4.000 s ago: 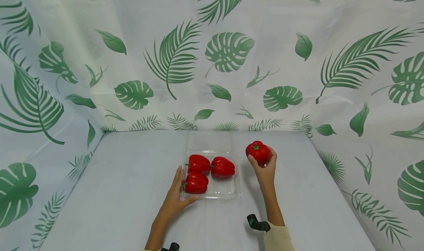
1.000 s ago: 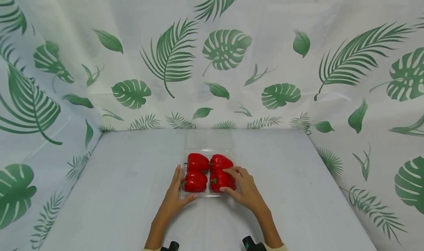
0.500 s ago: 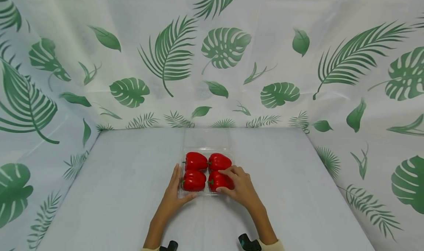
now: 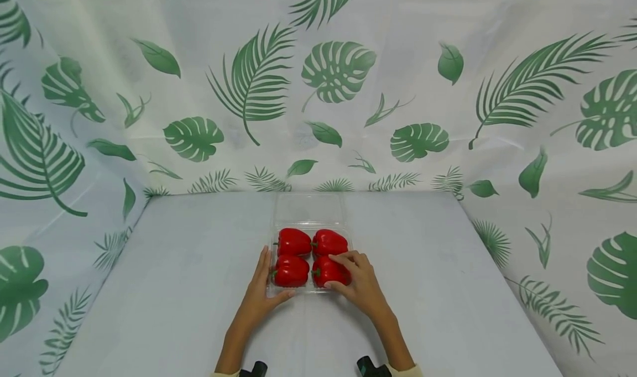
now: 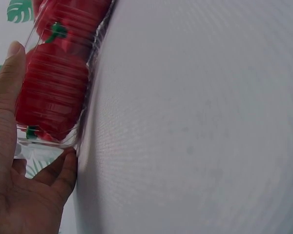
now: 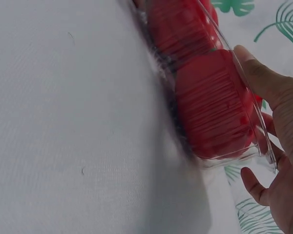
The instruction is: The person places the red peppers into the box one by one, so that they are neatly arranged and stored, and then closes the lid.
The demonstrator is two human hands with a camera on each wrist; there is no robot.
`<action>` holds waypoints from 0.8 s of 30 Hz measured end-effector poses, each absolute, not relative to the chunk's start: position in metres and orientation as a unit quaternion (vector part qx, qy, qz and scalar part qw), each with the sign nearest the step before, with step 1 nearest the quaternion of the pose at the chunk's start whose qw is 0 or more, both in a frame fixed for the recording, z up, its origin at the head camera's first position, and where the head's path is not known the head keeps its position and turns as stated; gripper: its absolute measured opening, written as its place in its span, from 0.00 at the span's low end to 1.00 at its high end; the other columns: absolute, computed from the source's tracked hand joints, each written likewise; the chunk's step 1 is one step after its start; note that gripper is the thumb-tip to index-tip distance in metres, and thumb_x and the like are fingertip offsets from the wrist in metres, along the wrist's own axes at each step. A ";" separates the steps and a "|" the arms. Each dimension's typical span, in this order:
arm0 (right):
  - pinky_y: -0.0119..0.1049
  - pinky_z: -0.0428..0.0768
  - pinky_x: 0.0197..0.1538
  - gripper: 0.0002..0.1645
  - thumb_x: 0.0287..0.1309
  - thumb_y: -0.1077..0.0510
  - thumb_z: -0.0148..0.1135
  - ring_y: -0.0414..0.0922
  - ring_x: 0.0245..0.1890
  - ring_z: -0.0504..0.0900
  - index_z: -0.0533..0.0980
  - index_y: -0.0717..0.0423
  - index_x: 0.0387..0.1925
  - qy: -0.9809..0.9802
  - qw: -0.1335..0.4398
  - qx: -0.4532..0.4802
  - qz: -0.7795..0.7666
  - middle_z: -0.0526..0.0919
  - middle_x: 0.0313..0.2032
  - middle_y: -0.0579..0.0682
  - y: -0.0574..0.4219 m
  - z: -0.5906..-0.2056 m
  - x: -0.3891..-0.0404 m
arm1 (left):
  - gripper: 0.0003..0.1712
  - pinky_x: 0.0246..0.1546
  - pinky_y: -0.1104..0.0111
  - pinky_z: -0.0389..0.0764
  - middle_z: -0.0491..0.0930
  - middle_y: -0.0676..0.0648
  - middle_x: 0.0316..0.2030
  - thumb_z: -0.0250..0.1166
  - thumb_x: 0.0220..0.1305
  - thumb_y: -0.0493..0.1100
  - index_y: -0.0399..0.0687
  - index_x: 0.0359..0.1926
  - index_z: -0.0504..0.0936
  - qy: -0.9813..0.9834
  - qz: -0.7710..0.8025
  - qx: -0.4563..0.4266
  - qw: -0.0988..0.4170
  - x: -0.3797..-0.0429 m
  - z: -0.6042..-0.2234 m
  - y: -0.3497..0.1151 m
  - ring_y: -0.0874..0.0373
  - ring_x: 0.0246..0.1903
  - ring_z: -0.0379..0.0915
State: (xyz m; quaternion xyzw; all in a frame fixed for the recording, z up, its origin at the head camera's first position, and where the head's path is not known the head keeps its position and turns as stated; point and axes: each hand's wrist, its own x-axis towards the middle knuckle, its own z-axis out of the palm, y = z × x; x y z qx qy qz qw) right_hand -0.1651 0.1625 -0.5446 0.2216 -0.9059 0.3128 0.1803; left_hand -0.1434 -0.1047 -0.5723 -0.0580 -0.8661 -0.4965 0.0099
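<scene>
A clear plastic clamshell container (image 4: 311, 291) lies with its lid (image 4: 309, 208) laid back. It holds red bell peppers: back left (image 4: 294, 241), back right (image 4: 330, 242), front left (image 4: 291, 272) and front right (image 4: 325, 270). My right hand (image 4: 365, 288) holds the front-right pepper between thumb and fingers, from the right. My left hand (image 4: 257, 297) rests against the container's left side, fingers straight, with the thumb at the front-left edge. Through the container's wall the left wrist view shows a pepper (image 5: 53, 92); the right wrist view shows the front-right one (image 6: 212, 105).
A white-covered table (image 4: 189, 266) extends around the container. Behind and at both sides hangs a leaf-printed sheet (image 4: 278, 161). Dark wrist devices sit at the left (image 4: 255, 369) and right (image 4: 372, 367) wrists.
Four seconds ago my right hand held a pepper above the table right of the container; that pepper is now in the front-right place. Over the last half second almost nothing has moved.
</scene>
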 end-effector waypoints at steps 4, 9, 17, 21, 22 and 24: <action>0.43 0.85 0.47 0.40 0.38 0.45 0.81 0.45 0.52 0.74 0.78 0.44 0.57 -0.903 0.177 0.223 0.321 0.78 0.51 0.48 0.162 -0.545 -0.165 | 0.64 0.69 0.48 0.61 0.38 0.54 0.78 0.74 0.51 0.60 0.56 0.78 0.42 -0.861 -0.505 -0.057 0.006 -0.143 -0.573 -0.106 0.46 0.76 0.42; 0.45 0.86 0.48 0.41 0.38 0.45 0.81 0.47 0.54 0.74 0.77 0.44 0.58 -0.902 0.176 0.218 0.328 0.77 0.53 0.50 0.161 -0.544 -0.162 | 0.65 0.69 0.48 0.62 0.38 0.54 0.78 0.74 0.50 0.60 0.53 0.78 0.43 -0.862 -0.504 -0.057 0.006 -0.143 -0.573 -0.105 0.45 0.76 0.45; 0.48 0.85 0.52 0.35 0.42 0.51 0.80 0.49 0.57 0.73 0.78 0.48 0.56 -0.894 0.176 0.208 0.355 0.76 0.54 0.52 0.164 -0.539 -0.167 | 0.64 0.68 0.46 0.61 0.39 0.52 0.78 0.74 0.50 0.58 0.52 0.78 0.43 -0.863 -0.501 -0.062 0.017 -0.144 -0.572 -0.105 0.44 0.76 0.43; 0.51 0.83 0.55 0.28 0.48 0.56 0.76 0.50 0.56 0.74 0.79 0.52 0.53 -0.889 0.174 0.183 0.383 0.76 0.53 0.53 0.166 -0.539 -0.172 | 0.64 0.68 0.46 0.62 0.39 0.52 0.78 0.74 0.50 0.58 0.52 0.78 0.43 -0.861 -0.504 -0.063 0.020 -0.144 -0.572 -0.105 0.44 0.76 0.44; 0.52 0.82 0.55 0.26 0.49 0.57 0.75 0.51 0.56 0.75 0.79 0.53 0.53 -0.887 0.175 0.176 0.389 0.76 0.52 0.54 0.167 -0.539 -0.173 | 0.64 0.68 0.47 0.62 0.39 0.52 0.78 0.74 0.50 0.58 0.52 0.78 0.43 -0.861 -0.504 -0.062 0.020 -0.144 -0.572 -0.105 0.44 0.76 0.44; 0.54 0.82 0.54 0.23 0.52 0.59 0.73 0.52 0.55 0.76 0.79 0.56 0.51 -0.882 0.173 0.159 0.410 0.77 0.51 0.55 0.167 -0.539 -0.175 | 0.64 0.68 0.47 0.63 0.39 0.51 0.79 0.74 0.51 0.58 0.52 0.78 0.43 -0.861 -0.504 -0.064 0.020 -0.144 -0.572 -0.105 0.44 0.76 0.43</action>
